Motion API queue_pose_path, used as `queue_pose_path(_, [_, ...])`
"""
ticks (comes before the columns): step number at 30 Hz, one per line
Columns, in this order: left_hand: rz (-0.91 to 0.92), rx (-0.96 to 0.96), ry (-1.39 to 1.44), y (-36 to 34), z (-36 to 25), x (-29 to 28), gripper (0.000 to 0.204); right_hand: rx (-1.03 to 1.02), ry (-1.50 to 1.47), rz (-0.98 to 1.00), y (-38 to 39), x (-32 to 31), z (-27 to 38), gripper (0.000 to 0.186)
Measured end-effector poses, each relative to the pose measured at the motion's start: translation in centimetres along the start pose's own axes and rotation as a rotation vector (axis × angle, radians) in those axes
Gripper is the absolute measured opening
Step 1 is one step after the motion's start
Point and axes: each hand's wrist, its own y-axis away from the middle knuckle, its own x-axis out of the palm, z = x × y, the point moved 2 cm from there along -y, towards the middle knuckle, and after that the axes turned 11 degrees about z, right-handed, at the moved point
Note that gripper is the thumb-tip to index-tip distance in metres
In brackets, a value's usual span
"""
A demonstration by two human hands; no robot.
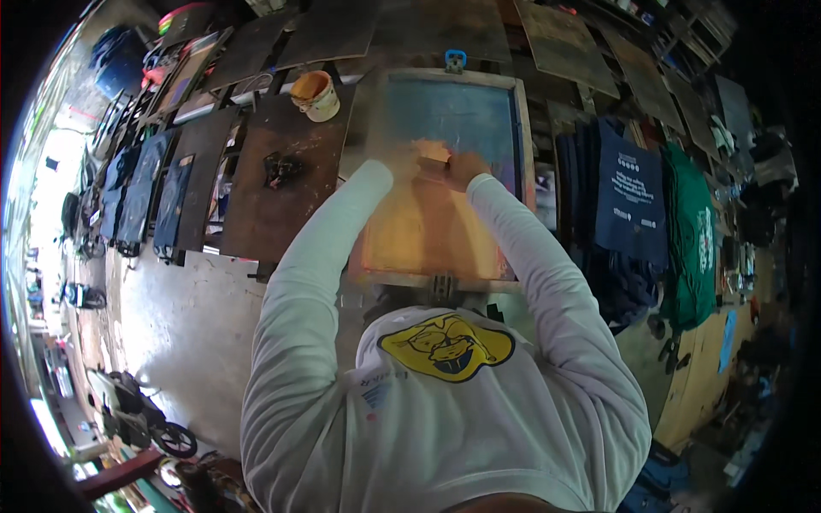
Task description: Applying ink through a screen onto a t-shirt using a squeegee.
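Grip of the right hand (467, 167): closed on the right end of what seems a squeegee (434, 170). For the grip of the left hand (400, 162), blurred near the other end, cannot tell whether closed or only resting. Squeegee lying across the mesh (428, 235) of a printing screen (528, 141), somewhat above its middle, with a bright patch of orange ink (432, 150) just beyond.

On the near side, mesh coloured mostly orange; on the far side, mostly blue-grey. Judging from this, probably in the middle of an ink stroke, well apart from both ends of the screen.

Already done, as far as visible: screen laid down flat, blue clamp (455, 61) at its far edge, ink on the mesh. Apparently left: to finish the stroke, then to lift the screen and check the result beneath, now hidden. Cannot tell how many strokes remain.

To the left, on a dark worktop (265, 218), an orange-stained bucket (315, 97), perhaps for more ink. To the right, dark blue garments (629, 192) with white print.
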Motion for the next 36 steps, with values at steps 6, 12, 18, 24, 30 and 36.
queue_pose_path(6, [-0.322,0.269,-0.101,2.4,0.8,4.7,0.055,0.106,-0.055,-0.038,1.5,2.0,0.9,0.028])
queue_pose_path(12, [-0.416,0.193,-0.153,6.0,-0.2,7.8,0.042,0.023,0.009,-0.113,4.5,3.4,2.8,0.02])
queue_pose_path(18, [-0.353,0.261,0.006,8.8,0.2,8.7,0.047,0.04,-0.07,0.051,7.6,4.3,5.6,0.018])
queue_pose_path(24, [-0.2,0.125,0.081,1.8,4.2,3.3,0.046,-0.11,0.024,0.135,1.3,0.3,3.3,0.024])
queue_pose_path(30, [-0.191,0.002,-0.013,-4.1,7.0,-1.9,0.044,-0.05,-0.045,-0.078,-5.9,-2.9,1.5,0.023])
queue_pose_path(36, [-0.325,-0.028,0.558,-0.9,5.8,3.1,0.042,0.029,-0.047,-0.004,-4.4,0.1,2.0,0.027])
